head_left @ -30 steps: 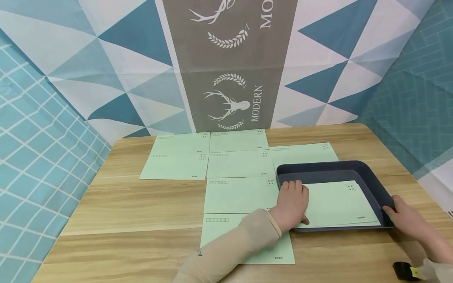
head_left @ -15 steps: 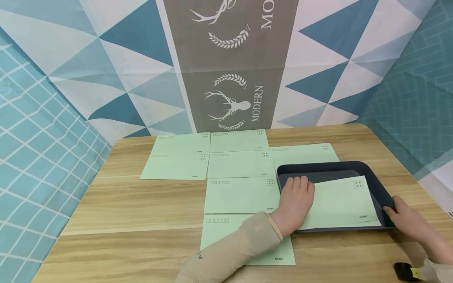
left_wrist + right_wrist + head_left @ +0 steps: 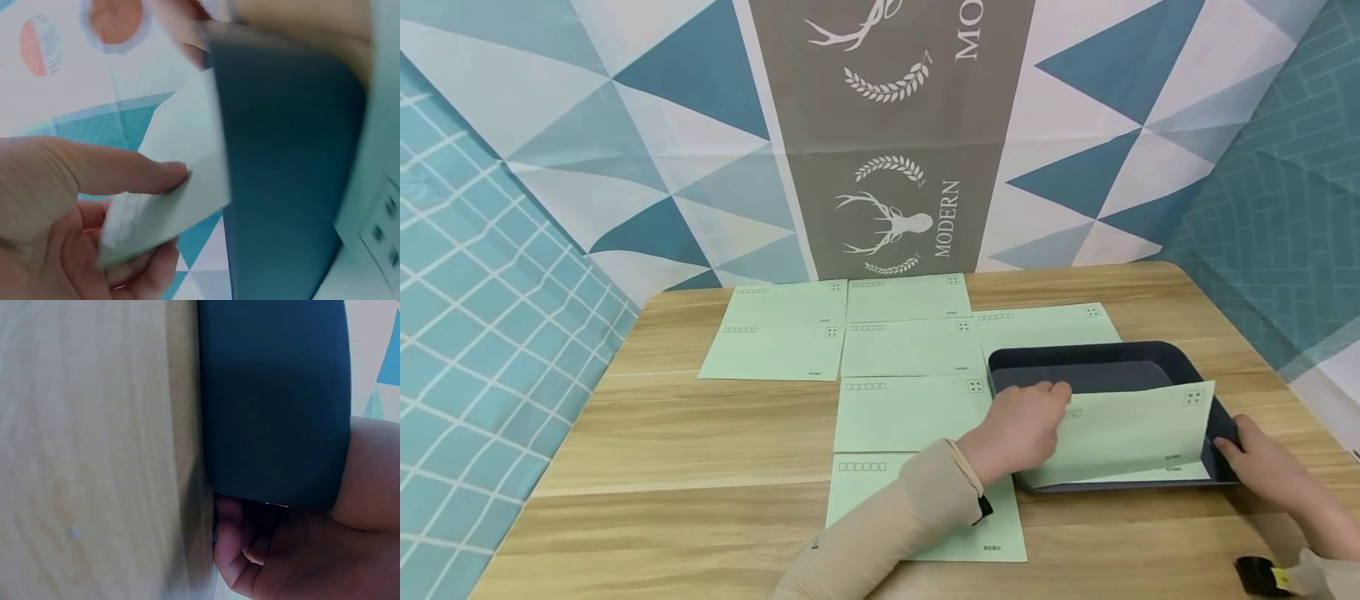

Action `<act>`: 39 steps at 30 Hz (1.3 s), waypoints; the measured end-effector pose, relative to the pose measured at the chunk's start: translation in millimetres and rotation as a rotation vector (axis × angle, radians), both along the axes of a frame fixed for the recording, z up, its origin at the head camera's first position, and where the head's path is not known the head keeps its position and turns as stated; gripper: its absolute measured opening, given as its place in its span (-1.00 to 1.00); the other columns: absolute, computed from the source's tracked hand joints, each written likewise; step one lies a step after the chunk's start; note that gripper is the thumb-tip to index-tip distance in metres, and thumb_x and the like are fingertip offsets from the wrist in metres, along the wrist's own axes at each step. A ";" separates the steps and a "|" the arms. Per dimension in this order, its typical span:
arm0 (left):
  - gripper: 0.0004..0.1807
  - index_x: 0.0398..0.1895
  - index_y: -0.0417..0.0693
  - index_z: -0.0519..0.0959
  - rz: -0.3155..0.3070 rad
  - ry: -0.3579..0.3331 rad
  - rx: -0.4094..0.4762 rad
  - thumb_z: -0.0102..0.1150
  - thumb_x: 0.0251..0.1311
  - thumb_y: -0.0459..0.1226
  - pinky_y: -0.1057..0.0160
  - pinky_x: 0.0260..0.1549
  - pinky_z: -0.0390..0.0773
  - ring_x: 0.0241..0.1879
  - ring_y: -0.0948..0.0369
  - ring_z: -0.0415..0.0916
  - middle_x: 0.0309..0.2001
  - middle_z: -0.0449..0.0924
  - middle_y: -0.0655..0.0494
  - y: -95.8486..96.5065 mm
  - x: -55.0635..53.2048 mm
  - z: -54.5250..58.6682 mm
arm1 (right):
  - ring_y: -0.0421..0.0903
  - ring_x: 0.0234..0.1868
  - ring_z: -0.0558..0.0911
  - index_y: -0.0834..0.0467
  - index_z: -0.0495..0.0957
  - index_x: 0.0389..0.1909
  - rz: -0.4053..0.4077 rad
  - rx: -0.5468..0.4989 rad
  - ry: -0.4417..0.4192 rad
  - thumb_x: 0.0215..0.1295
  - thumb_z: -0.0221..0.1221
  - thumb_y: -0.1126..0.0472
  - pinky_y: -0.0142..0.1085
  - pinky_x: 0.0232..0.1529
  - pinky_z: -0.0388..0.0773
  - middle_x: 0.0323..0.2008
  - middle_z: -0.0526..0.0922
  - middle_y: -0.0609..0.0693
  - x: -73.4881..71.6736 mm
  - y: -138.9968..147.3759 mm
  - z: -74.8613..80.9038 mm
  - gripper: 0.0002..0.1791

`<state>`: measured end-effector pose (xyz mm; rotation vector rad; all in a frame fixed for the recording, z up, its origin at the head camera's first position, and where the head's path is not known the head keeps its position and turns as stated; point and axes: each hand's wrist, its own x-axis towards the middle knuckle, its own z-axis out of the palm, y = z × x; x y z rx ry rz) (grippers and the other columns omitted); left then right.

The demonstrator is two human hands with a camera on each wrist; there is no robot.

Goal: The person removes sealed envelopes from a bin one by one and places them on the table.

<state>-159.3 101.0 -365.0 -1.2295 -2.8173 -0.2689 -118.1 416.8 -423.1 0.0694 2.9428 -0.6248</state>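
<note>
My left hand pinches the left end of a pale green envelope over the dark tray. In the left wrist view the thumb lies on the envelope and curled fingers are behind it. Its upper edge is raised and bent over the tray. Under it, a strip of another envelope shows in the tray; how many lie there is hidden. My right hand grips the tray's right side, thumb over the rim and fingers curled below, as the right wrist view of the tray shows.
Several green envelopes lie flat left of the tray, one beside it and another partly under my left forearm. The tray overlaps one envelope behind it. A patterned cloth rises behind the wooden table.
My left hand has turned and lifted the envelope's upper edge away from the stack, so the sheet now stands bent. My right hand and the tray have stayed put.
</note>
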 end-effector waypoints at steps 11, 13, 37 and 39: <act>-0.87 -0.32 0.13 0.52 -0.150 -0.358 0.013 0.18 0.05 -0.27 0.52 -0.66 0.21 -0.64 0.41 0.19 -0.54 0.42 0.37 -16.3 -1.6 11.4 | 0.47 -0.14 0.36 0.68 0.02 -0.08 0.004 -0.034 0.031 0.33 -0.20 0.42 0.18 -0.19 0.32 -0.18 0.25 0.64 1.1 1.8 -4.7 -0.65; -0.89 -0.32 0.14 0.53 -0.200 -0.354 -0.029 0.18 0.07 -0.25 0.53 -0.61 0.23 -0.59 0.42 0.23 -0.50 0.45 0.39 -17.6 -1.5 10.7 | 0.55 -0.09 0.30 0.66 0.05 -0.09 0.009 -0.036 0.066 0.33 -0.20 0.43 0.23 -0.18 0.28 -0.17 0.24 0.67 2.3 1.6 -5.7 -0.68; -0.77 -0.59 0.07 0.38 -0.112 -0.160 0.160 0.01 0.25 -0.25 0.54 -0.76 0.09 -0.77 0.45 0.09 -0.74 0.20 0.31 -28.0 4.2 13.9 | -0.13 -0.54 0.25 0.48 0.15 -0.34 0.052 -0.024 0.169 0.30 -0.17 0.42 -0.34 -0.56 0.14 -0.55 0.25 0.08 6.1 -3.8 -1.9 -0.86; -0.82 -0.53 0.07 0.43 -0.102 -0.067 0.188 0.01 0.26 -0.23 0.54 -0.76 0.09 -0.77 0.44 0.12 -0.74 0.26 0.31 -29.7 2.8 16.0 | -0.16 -0.53 0.24 0.50 0.14 -0.33 0.047 -0.039 0.129 0.30 -0.18 0.43 -0.35 -0.55 0.15 -0.54 0.25 0.09 6.3 -5.2 1.2 -0.86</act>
